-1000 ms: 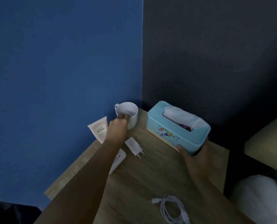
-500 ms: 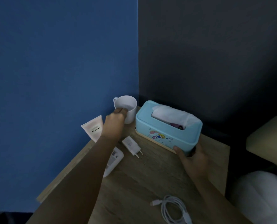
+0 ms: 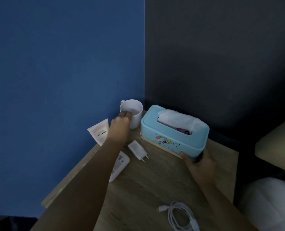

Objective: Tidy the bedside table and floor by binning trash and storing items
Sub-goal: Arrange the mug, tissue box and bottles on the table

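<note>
A white mug point(image 3: 135, 112) stands in the far corner of the wooden bedside table point(image 3: 138, 189). My left hand point(image 3: 120, 125) pinches its near rim, fingers hooked over the edge. Beside the mug on the right sits a light blue tissue box point(image 3: 173, 135) with a white tissue sticking out of its slot. My right hand point(image 3: 196, 160) grips the box's near right corner, thumb on its front face.
A pale tube marked "tease" point(image 3: 99, 131) lies at the table's left edge. A white charger plug point(image 3: 137, 150) and a flat white device point(image 3: 119, 164) lie under my left forearm. A coiled white cable point(image 3: 180, 215) lies near the front. A bed edge point(image 3: 278, 147) is to the right.
The tissue box has slid left towards the mug and the corner, held by my right hand. My left hand has stayed on the mug's rim.
</note>
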